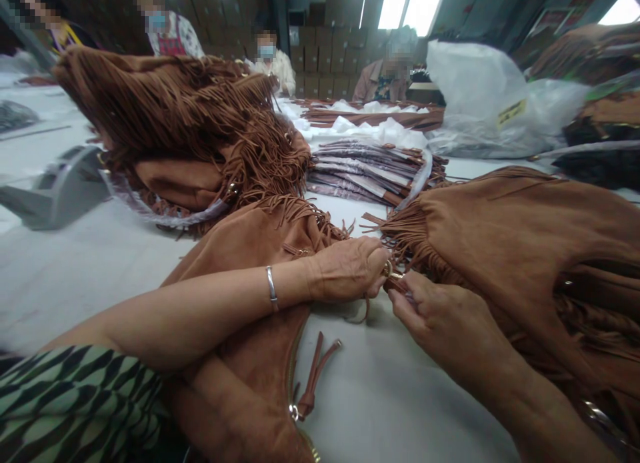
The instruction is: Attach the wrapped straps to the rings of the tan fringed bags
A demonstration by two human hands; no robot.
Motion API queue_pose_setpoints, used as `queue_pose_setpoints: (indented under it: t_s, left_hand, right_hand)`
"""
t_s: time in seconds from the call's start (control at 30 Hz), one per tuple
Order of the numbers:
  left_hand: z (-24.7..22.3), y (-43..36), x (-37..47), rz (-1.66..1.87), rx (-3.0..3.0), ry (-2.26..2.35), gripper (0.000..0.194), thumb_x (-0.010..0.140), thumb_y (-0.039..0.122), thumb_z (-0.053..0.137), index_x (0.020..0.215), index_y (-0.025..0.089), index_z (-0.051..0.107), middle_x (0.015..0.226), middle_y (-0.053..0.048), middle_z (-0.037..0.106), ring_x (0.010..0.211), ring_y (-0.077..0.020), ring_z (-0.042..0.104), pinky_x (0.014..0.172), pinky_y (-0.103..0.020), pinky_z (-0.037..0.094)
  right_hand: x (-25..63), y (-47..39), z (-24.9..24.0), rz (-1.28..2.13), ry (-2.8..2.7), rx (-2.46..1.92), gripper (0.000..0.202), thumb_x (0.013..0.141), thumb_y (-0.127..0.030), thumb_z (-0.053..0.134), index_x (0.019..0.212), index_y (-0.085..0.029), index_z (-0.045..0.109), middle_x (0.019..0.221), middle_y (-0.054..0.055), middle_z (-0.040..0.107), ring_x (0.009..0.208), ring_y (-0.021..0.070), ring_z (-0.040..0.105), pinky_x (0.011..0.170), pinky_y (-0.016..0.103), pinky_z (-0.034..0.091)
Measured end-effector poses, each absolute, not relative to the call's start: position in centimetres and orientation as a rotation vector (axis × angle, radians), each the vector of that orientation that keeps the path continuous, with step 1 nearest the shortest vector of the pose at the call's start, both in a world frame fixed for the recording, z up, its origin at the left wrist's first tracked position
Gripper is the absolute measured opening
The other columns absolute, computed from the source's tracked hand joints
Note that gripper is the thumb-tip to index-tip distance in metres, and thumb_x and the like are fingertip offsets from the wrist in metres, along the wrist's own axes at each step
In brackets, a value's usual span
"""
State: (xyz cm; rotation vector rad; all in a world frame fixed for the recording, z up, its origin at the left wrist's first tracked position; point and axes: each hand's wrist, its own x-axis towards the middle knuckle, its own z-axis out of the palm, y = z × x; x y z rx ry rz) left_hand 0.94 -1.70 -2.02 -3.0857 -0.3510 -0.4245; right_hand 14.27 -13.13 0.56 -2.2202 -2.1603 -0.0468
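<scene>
A brown suede bag (250, 363) with a gold zipper lies beneath my left forearm, fringe at its far end. My left hand (347, 268) is closed on a gold ring (387, 268) at the bag's far right edge. From the other side my right hand (445, 316) pinches a brown strap end (399, 285), whose gold clasp meets the ring between the two hands. How far the clasp is hooked on is too small to tell. A knotted leather zipper pull (311, 383) hangs from the bag onto the white table (370, 396).
Fringed brown bags (175, 109) are piled at the left, beside a grey tape dispenser (55, 183). Another brown bag (500, 229) lies at right. Plastic-wrapped straps (360, 169) and a clear plastic bag (480, 96) sit farther back. Several people work across the table.
</scene>
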Motion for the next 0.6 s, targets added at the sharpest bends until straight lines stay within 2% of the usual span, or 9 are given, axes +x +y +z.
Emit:
queue_pose_setpoints:
  t_s: [0.17,0.37,0.6]
  left_hand:
    - [-2.4,-1.4,0.7,-0.453,-3.072,-0.364,0.024,0.088,0.024,0.041,0.102,0.006,0.047,0.096,-0.015,0.054,0.095,-0.0244,0.053,0.080,-0.036,0.049]
    - [-3.6,-1.2,0.5,-0.628,-3.019,-0.381,0.031,0.092,0.032,0.041,0.106,0.004,0.044,0.098,-0.015,0.054,0.093,-0.0238,0.053,0.079,-0.035,0.048]
    - [-3.4,-2.2,-0.2,-0.541,-2.996,-0.608,0.032,0.090,0.039,0.043,0.106,0.011,0.044,0.099,-0.010,0.056,0.093,-0.0242,0.053,0.081,-0.039,0.046]
  right_hand:
    - [13.5,-13.2,0.1,-0.180,-2.117,-2.233,0.020,0.086,-0.029,0.043,0.075,-0.018,0.055,0.058,0.009,0.067,0.052,0.0241,0.065,0.046,0.028,0.023]
    - [13.5,-12.9,-0.8,-0.233,-2.003,-2.194,0.022,0.086,-0.031,0.043,0.075,-0.018,0.056,0.056,0.007,0.066,0.049,0.0217,0.063,0.046,0.028,0.028]
    - [13.8,-12.5,-1.2,-0.309,-1.979,-2.139,0.024,0.085,-0.032,0.044,0.068,-0.018,0.055,0.051,0.005,0.063,0.046,0.0218,0.062,0.045,0.027,0.027]
